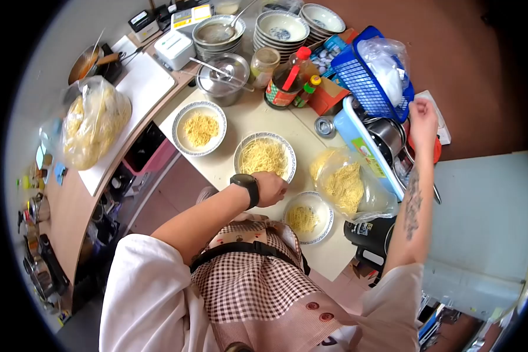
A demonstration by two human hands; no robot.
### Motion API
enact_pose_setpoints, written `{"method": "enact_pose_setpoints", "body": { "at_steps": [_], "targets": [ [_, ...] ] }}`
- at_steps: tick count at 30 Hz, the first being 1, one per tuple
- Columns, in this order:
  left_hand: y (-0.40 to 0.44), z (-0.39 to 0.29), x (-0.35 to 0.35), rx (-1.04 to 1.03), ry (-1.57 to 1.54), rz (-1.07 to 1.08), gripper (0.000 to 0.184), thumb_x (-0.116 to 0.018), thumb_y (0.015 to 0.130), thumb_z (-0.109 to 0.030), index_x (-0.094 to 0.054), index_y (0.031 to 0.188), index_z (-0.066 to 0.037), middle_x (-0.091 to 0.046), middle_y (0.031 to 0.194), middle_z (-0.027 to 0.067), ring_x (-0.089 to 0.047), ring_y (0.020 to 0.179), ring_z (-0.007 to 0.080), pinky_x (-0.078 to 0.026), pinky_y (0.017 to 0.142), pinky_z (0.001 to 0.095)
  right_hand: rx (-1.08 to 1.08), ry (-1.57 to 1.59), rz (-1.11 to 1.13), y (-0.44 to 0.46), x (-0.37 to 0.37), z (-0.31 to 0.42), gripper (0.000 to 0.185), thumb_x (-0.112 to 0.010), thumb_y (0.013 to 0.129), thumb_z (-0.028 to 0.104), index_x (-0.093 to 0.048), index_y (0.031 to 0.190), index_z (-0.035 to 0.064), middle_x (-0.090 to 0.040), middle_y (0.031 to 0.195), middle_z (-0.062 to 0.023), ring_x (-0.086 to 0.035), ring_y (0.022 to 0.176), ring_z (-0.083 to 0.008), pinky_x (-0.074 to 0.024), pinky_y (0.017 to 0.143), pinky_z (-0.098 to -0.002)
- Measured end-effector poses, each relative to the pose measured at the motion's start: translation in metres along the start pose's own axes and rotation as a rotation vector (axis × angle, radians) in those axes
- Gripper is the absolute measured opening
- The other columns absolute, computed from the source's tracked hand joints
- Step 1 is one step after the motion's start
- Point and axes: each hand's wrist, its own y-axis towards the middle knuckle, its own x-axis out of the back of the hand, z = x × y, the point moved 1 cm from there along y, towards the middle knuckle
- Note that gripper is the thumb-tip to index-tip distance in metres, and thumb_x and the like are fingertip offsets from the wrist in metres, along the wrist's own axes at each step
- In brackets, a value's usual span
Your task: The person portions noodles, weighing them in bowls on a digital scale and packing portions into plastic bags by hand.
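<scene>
Head view | left hand (273,189): fingers curled, cannot tell whether clamped on anything; noodles (263,155) in bowl (291,158) just beyond it; bag (372,196) to its right | right hand (423,120): at basket (358,73) edge, grip unclear; tub (359,141) to its left

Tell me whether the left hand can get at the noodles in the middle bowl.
Probably yes: the left hand is at the near edge of the middle bowl, and the noodles lie uncovered, with nothing visible blocking the way.
</scene>
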Motion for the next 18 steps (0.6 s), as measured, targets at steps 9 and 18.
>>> {"method": "enact_pose_setpoints", "body": {
  "at_steps": [9,18],
  "targets": [
    [0.0,0.003,-0.03,0.006,-0.097,-0.223,0.016,-0.062,0.088,-0.02,-0.071,0.096,-0.009,-0.072,0.092,0.0128,-0.068,0.088,0.0318,-0.054,0.08,0.0423,-0.192,0.058,0.228,0.084,-0.062,-0.059,0.036,-0.077,0.082,0.028,-0.071,0.101,-0.0012,-0.071,0.088,-0.0096,-0.064,0.081,-0.0176,-0.0491,0.074,-0.0322],
    [0.001,0.005,-0.035,0.04,-0.054,-0.216,0.015,-0.062,0.087,-0.021,-0.072,0.092,-0.011,-0.072,0.089,0.0113,-0.069,0.084,0.031,-0.055,0.075,0.0417,-0.029,-0.042,0.119,0.076,-0.039,-0.034,0.025,-0.069,0.086,0.021,-0.071,0.091,-0.0028,-0.069,0.077,-0.0087,-0.061,0.071,-0.0155,-0.0478,0.069,-0.0302]
  ]
}}
